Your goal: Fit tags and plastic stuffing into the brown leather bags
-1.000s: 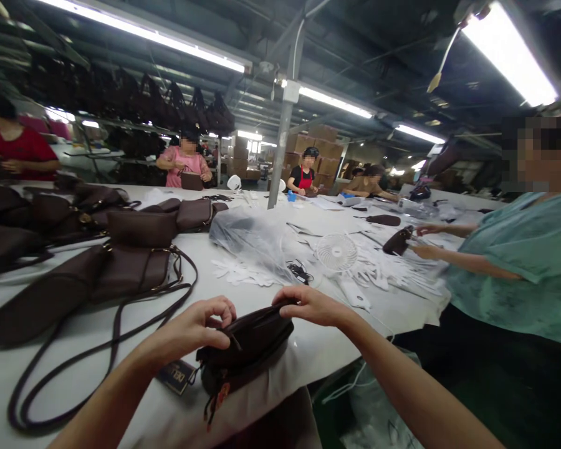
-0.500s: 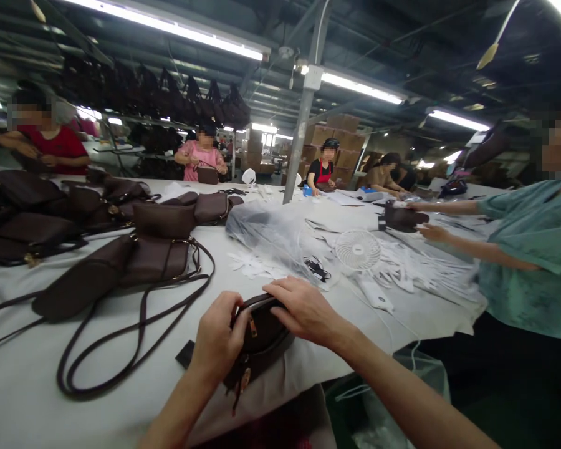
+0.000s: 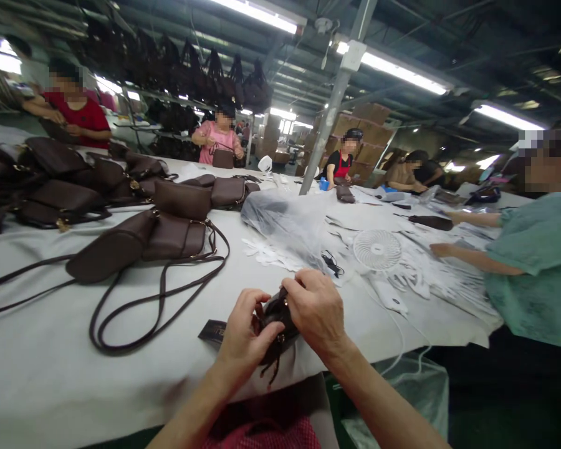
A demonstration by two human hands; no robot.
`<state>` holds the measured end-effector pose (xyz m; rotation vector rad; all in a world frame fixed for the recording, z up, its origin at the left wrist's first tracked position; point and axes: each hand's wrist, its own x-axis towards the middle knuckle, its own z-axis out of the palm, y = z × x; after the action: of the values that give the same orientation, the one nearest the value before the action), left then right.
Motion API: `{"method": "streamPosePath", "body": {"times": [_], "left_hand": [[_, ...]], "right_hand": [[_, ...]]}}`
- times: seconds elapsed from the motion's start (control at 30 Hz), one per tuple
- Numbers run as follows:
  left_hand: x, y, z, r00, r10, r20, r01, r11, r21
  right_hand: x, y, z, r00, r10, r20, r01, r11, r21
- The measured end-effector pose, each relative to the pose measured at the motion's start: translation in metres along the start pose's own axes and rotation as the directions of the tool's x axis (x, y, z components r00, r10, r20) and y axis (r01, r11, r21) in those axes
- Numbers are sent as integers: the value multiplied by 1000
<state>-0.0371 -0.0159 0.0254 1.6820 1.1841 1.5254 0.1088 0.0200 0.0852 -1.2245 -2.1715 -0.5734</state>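
A small dark brown pouch stands on end at the near edge of the white table. My left hand grips its left side with bent fingers. My right hand is wrapped over its top and right side, thumb at the zipper. Both hands hide most of the pouch. Its zipper pulls dangle below. A black tag lies flat just left of my left hand.
Brown strapped bags lie left of centre, with a pile of more bags beyond. A plastic bag, a white hand fan and white cut-outs lie ahead. A person in teal works at right; other people sit along the far side.
The pouch has been turned from lying flat to standing on end. Both hands have closed in around it and drawn together. The view has shifted right and down.
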Motion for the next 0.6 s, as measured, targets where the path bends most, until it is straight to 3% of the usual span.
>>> {"method": "streamPosePath", "body": {"times": [0.1, 0.2, 0.37, 0.53, 0.6], "left_hand": [[-7, 1, 22, 994, 42, -100, -39, 999, 35], [-10, 1, 35, 990, 87, -108, -89, 996, -15], [-8, 0, 28, 975, 136, 175, -91, 965, -245], [12, -11, 8, 892, 234, 386, -84, 926, -368], [19, -16, 5, 850, 267, 453, -82, 919, -386]], "right_hand": [[-7, -4, -7, 987, 142, 79, -141, 990, -19], [-17, -8, -16, 954, 262, 146, -283, 947, 150], [-31, -9, -31, 923, 348, 164, -384, 850, 361], [-41, -5, -32, 825, 508, 248, -542, 586, 602], [-41, -7, -32, 824, 524, 215, -542, 621, 566]]}}
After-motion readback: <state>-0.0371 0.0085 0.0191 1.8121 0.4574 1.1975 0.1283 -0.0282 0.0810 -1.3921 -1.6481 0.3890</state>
